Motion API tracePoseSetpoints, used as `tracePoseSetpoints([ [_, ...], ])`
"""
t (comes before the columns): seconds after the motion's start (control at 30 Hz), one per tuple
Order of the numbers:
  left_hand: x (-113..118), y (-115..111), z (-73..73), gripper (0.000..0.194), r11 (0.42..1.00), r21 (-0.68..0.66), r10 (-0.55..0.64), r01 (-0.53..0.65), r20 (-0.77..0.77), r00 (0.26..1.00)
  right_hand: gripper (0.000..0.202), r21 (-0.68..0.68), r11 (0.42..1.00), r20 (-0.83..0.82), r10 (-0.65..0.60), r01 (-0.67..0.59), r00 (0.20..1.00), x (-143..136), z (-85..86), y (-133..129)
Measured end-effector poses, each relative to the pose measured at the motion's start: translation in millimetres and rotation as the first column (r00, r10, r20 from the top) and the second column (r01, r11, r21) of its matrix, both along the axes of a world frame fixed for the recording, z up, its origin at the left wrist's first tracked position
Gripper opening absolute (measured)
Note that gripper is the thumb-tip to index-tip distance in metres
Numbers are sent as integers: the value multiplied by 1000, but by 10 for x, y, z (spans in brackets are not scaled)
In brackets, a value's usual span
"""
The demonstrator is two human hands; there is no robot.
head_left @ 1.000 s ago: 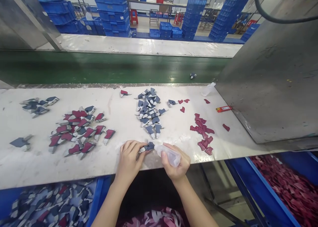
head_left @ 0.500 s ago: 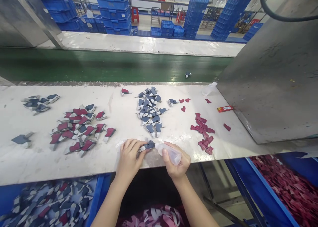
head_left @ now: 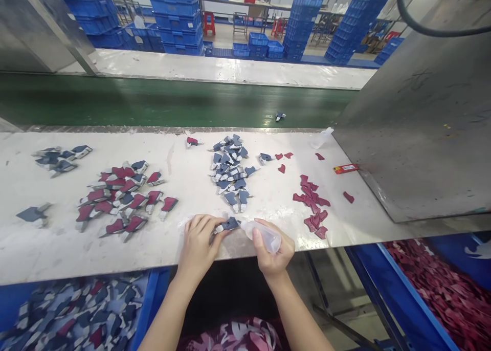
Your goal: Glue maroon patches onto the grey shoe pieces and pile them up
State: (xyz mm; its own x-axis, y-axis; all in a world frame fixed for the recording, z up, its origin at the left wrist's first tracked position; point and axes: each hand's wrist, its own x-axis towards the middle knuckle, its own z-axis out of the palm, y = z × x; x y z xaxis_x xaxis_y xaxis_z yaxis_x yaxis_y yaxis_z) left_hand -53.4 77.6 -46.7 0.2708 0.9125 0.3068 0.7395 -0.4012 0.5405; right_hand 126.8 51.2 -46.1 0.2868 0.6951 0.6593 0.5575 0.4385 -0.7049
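Observation:
My left hand (head_left: 200, 238) pinches a small dark-blue and grey plastic part (head_left: 230, 224) near the front edge of the white table. In my right hand (head_left: 276, 251) is a translucent squeeze bottle (head_left: 268, 238), tilted so its nozzle points left at the part's right end. Whether the nozzle touches the part, I cannot tell. Just beyond my hands lies a pile of blue and grey parts (head_left: 232, 172). Right of them is a heap of flat dark-red pieces (head_left: 312, 200). On the left sits a pile of parts with red faces (head_left: 118, 195).
A green conveyor belt (head_left: 172, 105) crosses behind the table, carrying one blue part (head_left: 280, 116). At the right stand a metal panel (head_left: 422, 126), a red-and-yellow packet (head_left: 346, 169) and a clear plastic piece (head_left: 322, 137). Blue bins (head_left: 153, 300) with parts sit below the table.
The blue part on the belt has moved left. The bottle's nozzle has shifted slightly right, a little away from the held part. My left hand has hardly moved.

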Motion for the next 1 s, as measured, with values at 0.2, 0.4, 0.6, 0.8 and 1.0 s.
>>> tracePoseSetpoints([
  [0.2,5,-6,11,13,1000,-12,4,-4,-5,1000,16,25,999,-31,-22,23,999,14,-57,-15],
  [0.4,18,-14,36,12,1000,-6,5,-5,-10,1000,13,18,999,-105,-46,49,993,34,-103,-57],
  [0.6,19,-14,47,12,1000,-23,-1,1,12,1000,13,-14,1000,-118,-15,14,993,50,-87,-58],
  [0.8,19,-16,52,12,999,-41,2,-2,13,1000,14,-25,999,-84,17,-19,996,-30,25,-24],
  [1.0,16,-15,50,13,999,-43,-6,6,12,1000,14,-19,999,-101,35,-37,994,-113,75,19],
])
